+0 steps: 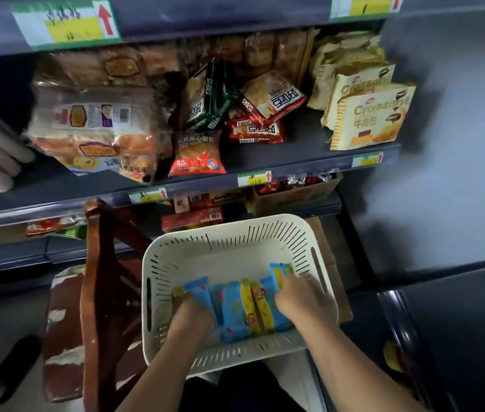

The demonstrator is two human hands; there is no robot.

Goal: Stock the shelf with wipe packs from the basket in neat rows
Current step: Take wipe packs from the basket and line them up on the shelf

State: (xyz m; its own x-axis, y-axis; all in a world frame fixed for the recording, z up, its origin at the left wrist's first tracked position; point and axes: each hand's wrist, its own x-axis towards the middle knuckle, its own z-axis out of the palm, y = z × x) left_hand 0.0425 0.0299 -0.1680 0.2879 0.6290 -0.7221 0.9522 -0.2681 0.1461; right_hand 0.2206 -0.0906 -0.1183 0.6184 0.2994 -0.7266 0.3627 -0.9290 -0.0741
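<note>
A cream slotted basket [229,233] sits low in front of the shelves, holding several blue-and-yellow wipe packs [236,307] standing side by side. Both my hands reach down into it. My left hand [189,318] grips the leftmost pack from above, its fingertips curled over the pack's top edge. My right hand [302,298] holds the packs at the right end of the row, fingers wrapped over them. The dark blue shelf [309,162] above carries snack bags.
Bread bags [92,120], red and green snack packs [235,114] and croissant bags [366,114] fill the shelf. A wooden chair [98,278] stands left of the basket. A cardboard box [295,197] sits on the lower shelf. A grey wall lies to the right.
</note>
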